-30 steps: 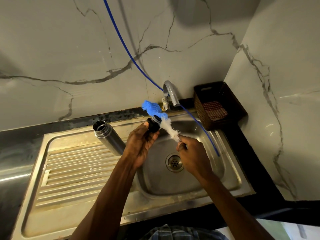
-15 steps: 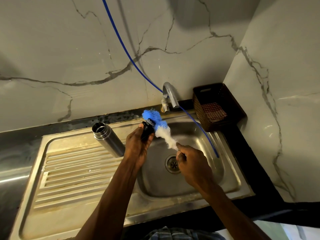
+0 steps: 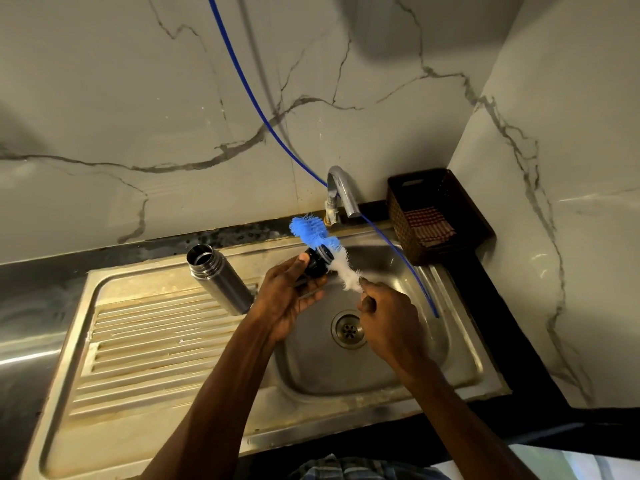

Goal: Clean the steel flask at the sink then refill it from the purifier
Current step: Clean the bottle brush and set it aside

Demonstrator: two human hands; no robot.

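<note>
Over the sink basin (image 3: 398, 362), the left hand (image 3: 291, 303) curls its fingers and thumb round the flask's black cap (image 3: 317, 263). The right hand (image 3: 388, 320) grips the handle of a blue-and-white bottle brush (image 3: 323, 249), whose bristles press against the cap's rim. The steel flask (image 3: 218, 278) stands uncapped on the ribbed drainboard (image 3: 149, 341), left of the basin. Behind the basin rise the tap (image 3: 341, 192) and a dark basket (image 3: 436, 213).

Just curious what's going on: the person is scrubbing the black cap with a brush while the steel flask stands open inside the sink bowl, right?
Not quite. The head view shows the steel flask standing open on the ribbed draining board, not in the bowl. The left hand holds the black cap; the right hand works the brush.
</note>
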